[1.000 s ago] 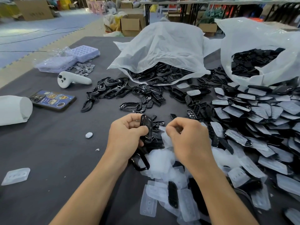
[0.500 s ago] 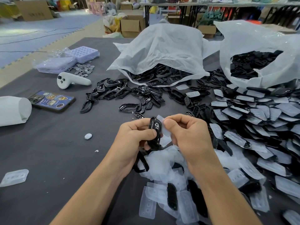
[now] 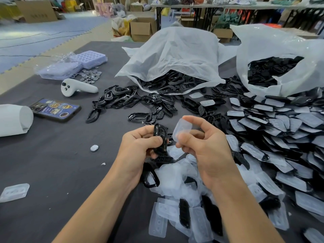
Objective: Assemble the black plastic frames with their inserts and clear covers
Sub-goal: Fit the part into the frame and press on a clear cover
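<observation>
My left hand [image 3: 140, 148] grips a black plastic frame [image 3: 159, 137] with an insert in it, held upright above the table. A second black frame [image 3: 149, 178] hangs below that hand. My right hand [image 3: 205, 146] pinches a clear cover [image 3: 182, 130] between thumb and fingers, a little to the right of the frame and apart from it. Under both hands lies a heap of clear covers [image 3: 175, 183] mixed with black inserts [image 3: 184, 213]. Loose black frames [image 3: 119, 99] are scattered farther back.
Two white bags [image 3: 175, 55] [image 3: 273, 50] of black parts stand at the back. Finished pieces with covers [image 3: 273, 130] fill the right side. At the left lie a phone [image 3: 56, 109], a white controller [image 3: 77, 87], a white roll [image 3: 14, 120], trays [image 3: 70, 65], coin cells [image 3: 91, 75] and a stray cover [image 3: 14, 192].
My right hand has drawn away to the right from the frame, and the clear cover it holds now shows plainly. Both hands have risen slightly above the pile.
</observation>
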{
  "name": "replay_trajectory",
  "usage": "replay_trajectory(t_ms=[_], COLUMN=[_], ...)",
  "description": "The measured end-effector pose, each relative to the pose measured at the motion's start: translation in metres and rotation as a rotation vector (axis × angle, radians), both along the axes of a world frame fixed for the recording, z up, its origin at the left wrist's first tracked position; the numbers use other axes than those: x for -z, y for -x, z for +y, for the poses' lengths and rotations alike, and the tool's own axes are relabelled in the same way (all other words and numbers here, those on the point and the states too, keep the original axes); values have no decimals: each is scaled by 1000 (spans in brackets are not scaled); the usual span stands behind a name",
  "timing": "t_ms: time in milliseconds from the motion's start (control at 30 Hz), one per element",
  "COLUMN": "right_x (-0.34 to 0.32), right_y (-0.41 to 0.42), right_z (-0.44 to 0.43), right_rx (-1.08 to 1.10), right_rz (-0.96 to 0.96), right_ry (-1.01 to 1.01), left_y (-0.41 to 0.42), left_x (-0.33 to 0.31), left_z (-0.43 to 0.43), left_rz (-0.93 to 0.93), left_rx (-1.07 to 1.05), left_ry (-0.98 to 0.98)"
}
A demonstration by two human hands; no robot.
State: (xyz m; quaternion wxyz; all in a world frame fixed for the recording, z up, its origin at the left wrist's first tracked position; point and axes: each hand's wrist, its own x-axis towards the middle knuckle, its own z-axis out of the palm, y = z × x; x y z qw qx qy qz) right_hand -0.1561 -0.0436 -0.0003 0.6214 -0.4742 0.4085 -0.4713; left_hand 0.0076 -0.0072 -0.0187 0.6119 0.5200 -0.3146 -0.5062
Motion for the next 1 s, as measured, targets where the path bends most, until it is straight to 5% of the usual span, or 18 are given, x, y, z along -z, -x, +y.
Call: replay_trajectory(t_ms=[1000], right_x=[-1], right_y=[-17], right_z=[12], right_rx=[4], right_rz=[97], right_ry=[72], left_y=[10], left_x=[9], left_z=[4], left_rz=[-262], left_rx=[-109], left_ry=[78])
